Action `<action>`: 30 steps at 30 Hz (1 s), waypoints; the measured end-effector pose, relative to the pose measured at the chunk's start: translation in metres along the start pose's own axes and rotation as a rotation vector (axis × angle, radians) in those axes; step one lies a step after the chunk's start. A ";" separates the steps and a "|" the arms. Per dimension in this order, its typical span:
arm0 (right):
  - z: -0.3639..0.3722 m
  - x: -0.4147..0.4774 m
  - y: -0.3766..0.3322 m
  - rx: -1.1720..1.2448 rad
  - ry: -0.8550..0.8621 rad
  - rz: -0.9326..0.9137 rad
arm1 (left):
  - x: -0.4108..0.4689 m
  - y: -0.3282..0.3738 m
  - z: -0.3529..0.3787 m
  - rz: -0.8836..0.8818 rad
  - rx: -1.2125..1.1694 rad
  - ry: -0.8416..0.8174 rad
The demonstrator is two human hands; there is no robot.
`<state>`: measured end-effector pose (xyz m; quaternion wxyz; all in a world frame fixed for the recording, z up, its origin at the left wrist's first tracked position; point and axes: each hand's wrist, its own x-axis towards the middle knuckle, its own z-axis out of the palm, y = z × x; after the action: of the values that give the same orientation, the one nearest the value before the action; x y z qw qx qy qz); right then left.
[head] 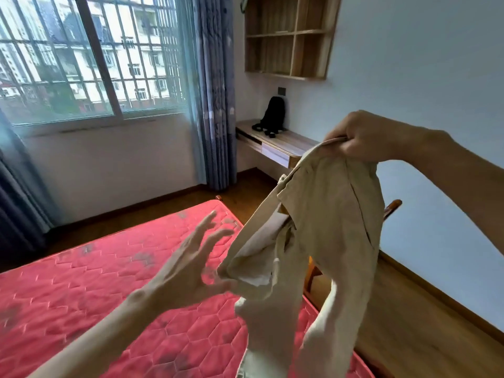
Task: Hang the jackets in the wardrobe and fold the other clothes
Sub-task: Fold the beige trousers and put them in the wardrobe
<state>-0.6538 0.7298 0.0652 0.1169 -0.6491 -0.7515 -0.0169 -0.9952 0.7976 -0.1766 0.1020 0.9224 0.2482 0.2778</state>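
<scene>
There is one garment in play: a single pair of beige trousers (327, 227), and two bare hands are on or near it. The right hand (362, 137) is raised and closed tight, its fingers curled over the waistband so that the bunched top edge sits inside the fist. From that fist the trousers hang straight down, and two legs can be counted, side by side, running out of the bottom of the view.

The left hand (191, 266) is lower and well to the left of the right hand, palm turned toward the cloth. It is wide open, and its fingers (207, 222) are straight and fanned apart, holding nothing. Its thumb tip appears to touch the loose corner of the waistband that droops toward it, though motion blur there leaves the contact uncertain.

Below both hands lies one red quilted mattress (95, 290), and the trouser legs hang over its near right corner. Beyond the right hand, one wooden desk (289, 144) stands against the wall with one black backpack (272, 115) upright on it. Above that is one open wooden shelf unit (294, 36). Far beyond the left hand are one barred window (90, 58) and a blue curtain (215, 91).
</scene>
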 end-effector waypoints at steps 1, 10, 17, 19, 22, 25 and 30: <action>0.000 0.001 -0.004 -0.002 -0.004 -0.002 | 0.002 0.011 0.014 0.089 0.053 -0.001; -0.018 0.001 -0.009 -0.038 0.033 0.079 | 0.015 0.053 0.098 0.022 0.192 -0.011; -0.023 -0.013 0.018 -0.020 -0.026 0.244 | 0.018 0.012 0.057 0.078 0.132 0.275; -0.018 -0.018 0.022 0.012 -0.035 0.271 | 0.023 0.000 0.031 0.045 0.142 0.317; -0.012 -0.015 0.022 0.038 -0.032 0.265 | 0.031 -0.006 -0.002 -0.018 0.149 0.420; -0.019 -0.010 0.016 -0.001 -0.063 0.242 | 0.043 -0.005 -0.051 -0.026 0.240 0.504; -0.045 0.011 -0.002 0.210 0.364 0.132 | 0.085 -0.005 -0.186 0.013 0.237 0.458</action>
<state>-0.6501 0.7318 0.1113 0.3185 -0.6673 -0.6716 -0.0475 -1.0404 0.8547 0.0143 -0.0676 0.8424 0.2899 0.4492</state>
